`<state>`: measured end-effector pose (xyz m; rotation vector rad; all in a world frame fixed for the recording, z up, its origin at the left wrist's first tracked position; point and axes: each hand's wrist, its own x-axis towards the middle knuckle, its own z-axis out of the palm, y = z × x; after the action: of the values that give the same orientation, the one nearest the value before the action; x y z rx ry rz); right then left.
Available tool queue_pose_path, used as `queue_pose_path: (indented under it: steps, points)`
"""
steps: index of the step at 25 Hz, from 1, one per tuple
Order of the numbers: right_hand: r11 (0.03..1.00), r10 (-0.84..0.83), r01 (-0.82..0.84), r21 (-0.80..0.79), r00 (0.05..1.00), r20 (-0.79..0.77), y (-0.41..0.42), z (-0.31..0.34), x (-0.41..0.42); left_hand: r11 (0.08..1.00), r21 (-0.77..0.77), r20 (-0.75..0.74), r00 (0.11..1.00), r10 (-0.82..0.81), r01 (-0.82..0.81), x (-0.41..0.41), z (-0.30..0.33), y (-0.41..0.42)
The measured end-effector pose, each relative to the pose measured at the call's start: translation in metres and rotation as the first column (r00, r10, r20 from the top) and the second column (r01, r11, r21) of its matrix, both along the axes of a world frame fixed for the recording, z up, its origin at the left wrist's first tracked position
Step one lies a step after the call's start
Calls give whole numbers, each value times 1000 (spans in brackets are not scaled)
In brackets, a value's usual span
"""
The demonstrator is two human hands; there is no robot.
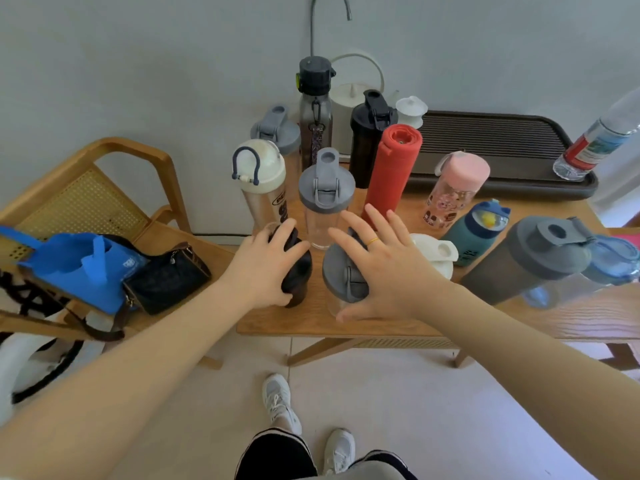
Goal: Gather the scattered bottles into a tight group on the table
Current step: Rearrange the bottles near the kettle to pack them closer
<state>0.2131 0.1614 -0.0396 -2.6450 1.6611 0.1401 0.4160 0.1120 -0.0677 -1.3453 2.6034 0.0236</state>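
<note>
While a dozen or so bottles stand scattered across the wooden desk (398,329), a person reaches for two at its near edge. The clear shaker with the grey lid (341,275), apparently empty, probably light, rigid and smooth-walled, looks best taken around the body below the lid. The right hand (384,268) is spread wide over that lid, fingers splayed, not closed. The left hand (266,263) is wrapped around the dark bottle (296,275) just beside it, near the top.

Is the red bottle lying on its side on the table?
No. The red bottle stands upright on the table, behind the right hand.
</note>
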Motion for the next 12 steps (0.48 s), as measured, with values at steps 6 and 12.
queue_pose_path:
  steps: [6, 12]
  points:
    - [999, -34, 45, -26, 940, 340, -37, 36, -11, 997, 50, -112, 993, -47, 53, 10, 20, 7]
    - [972, -146, 226, -69, 805, 576, -146, 74, -7, 909, -414, -555, 804, -213, -45, 24, 94, -79]
